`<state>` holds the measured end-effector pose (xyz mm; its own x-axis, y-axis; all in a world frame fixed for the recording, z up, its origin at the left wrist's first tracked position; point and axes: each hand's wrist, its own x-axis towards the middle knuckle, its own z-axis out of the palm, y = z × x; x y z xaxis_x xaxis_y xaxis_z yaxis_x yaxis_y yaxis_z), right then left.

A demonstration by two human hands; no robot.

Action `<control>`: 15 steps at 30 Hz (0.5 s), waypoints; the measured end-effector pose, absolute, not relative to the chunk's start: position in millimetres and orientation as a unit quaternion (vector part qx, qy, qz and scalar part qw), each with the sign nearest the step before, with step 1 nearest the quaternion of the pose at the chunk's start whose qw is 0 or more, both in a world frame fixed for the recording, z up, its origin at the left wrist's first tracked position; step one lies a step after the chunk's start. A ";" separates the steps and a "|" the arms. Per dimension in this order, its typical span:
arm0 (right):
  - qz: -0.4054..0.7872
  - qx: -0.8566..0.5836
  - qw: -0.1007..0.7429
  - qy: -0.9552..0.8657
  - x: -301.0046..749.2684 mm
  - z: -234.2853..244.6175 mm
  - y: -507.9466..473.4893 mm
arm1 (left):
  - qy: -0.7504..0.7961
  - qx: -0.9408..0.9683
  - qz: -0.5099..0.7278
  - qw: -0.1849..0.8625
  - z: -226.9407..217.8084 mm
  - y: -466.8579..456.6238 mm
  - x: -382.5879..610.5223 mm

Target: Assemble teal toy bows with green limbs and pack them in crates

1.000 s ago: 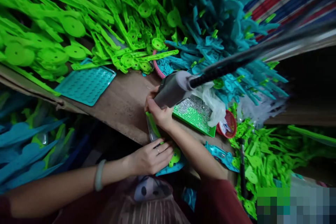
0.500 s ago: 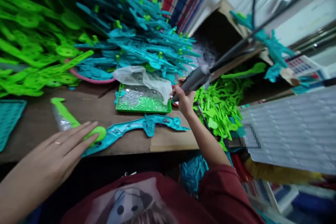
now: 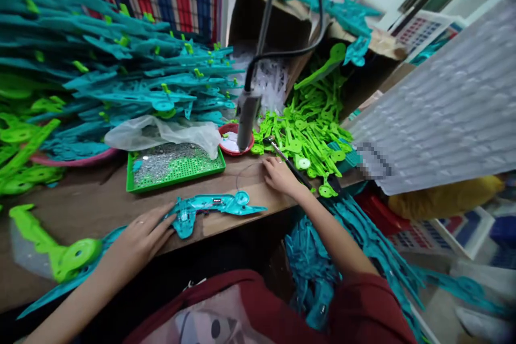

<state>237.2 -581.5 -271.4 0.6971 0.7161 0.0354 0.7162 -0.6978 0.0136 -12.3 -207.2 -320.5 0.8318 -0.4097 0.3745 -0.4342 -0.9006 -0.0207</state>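
Note:
My left hand (image 3: 141, 234) lies over a long blue plastic part (image 3: 215, 204) at the table's front edge, fingers stretched across its middle. A green plastic piece (image 3: 76, 255) with a round disc rests on that part's left end, left of my hand. My right hand (image 3: 280, 174) is low over the tabletop with fingers apart and nothing in them. Just right of it lies a hammer (image 3: 288, 161) with a dark handle. A grey electric screwdriver (image 3: 248, 118) hangs from its cord above and left of my right hand. Both thumbs are mostly hidden.
A green tray (image 3: 177, 180) holds many small metal pieces, with a clear plastic bag (image 3: 165, 134) over its back. Beside it stands a red basket (image 3: 231, 151) with white pieces. Piles of blue parts (image 3: 133, 75) and green parts (image 3: 314, 129) crowd the back and right.
My right hand has let go of the electric screwdriver, which now hangs upright, and has dropped to the tabletop. My left hand has shifted right along the blue part. The view has turned right.

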 end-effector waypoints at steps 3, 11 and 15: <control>-0.012 -0.922 -0.002 -0.386 242.5 -281.4 -579.1 | -0.232 0.953 0.190 0.042 -313.3 -205.2 -18.6; -0.019 -0.911 0.050 -0.408 250.2 -260.3 -584.3 | -0.262 0.934 0.239 0.028 -278.3 -198.1 -24.4; 0.002 -0.882 0.220 -0.416 222.1 -226.8 -570.1 | -0.265 0.908 0.305 0.107 -233.4 -236.0 -12.1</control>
<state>222.1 -570.1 -226.8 0.6542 0.7349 0.1787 0.7328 -0.5574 -0.3903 -12.1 -236.0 -233.4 0.6731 -0.4164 0.6112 -0.5475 -0.8362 0.0333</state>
